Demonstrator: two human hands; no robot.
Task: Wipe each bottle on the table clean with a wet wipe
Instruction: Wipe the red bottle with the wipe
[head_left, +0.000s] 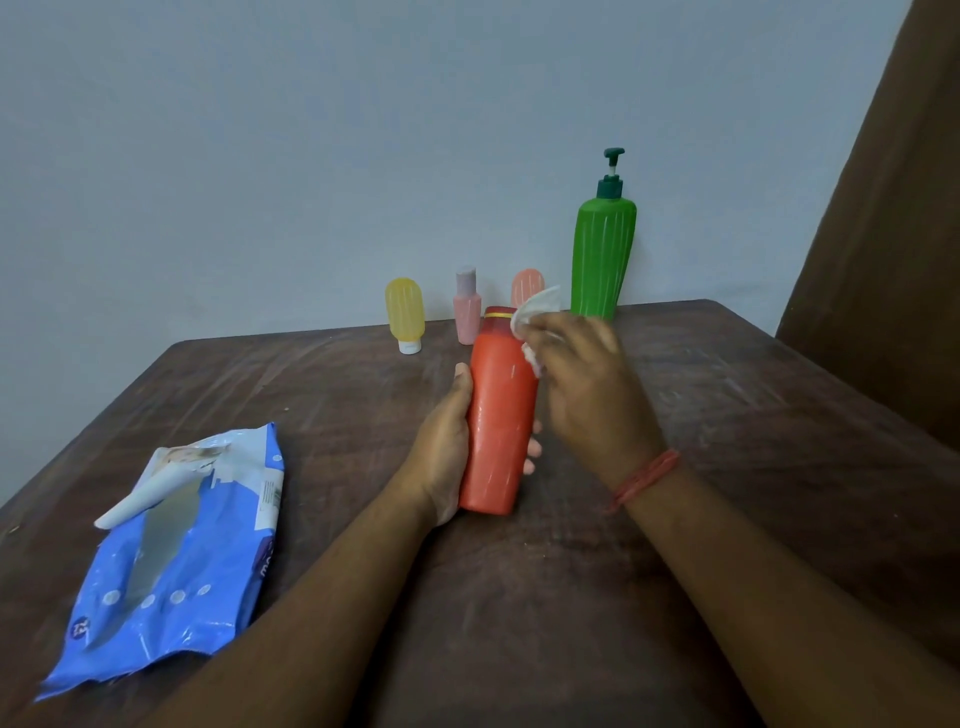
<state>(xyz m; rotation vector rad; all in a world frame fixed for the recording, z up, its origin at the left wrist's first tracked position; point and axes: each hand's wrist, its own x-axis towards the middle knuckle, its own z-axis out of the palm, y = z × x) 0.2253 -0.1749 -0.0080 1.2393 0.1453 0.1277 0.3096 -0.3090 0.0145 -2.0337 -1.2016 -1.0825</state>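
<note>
My left hand (447, 441) curls round the red bottle (501, 415), mid-table; right hand (587, 384) pinches the wet wipe (535, 312) against its top. Scuffed brown table (727, 467), grey wall (311, 156) at 12, wipes pack (171, 561) at 9.

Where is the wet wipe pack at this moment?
In the head view the blue wet wipe pack lies flat on the near left part of the table, its flap peeled open, left of the left hand holding the red bottle.
</note>
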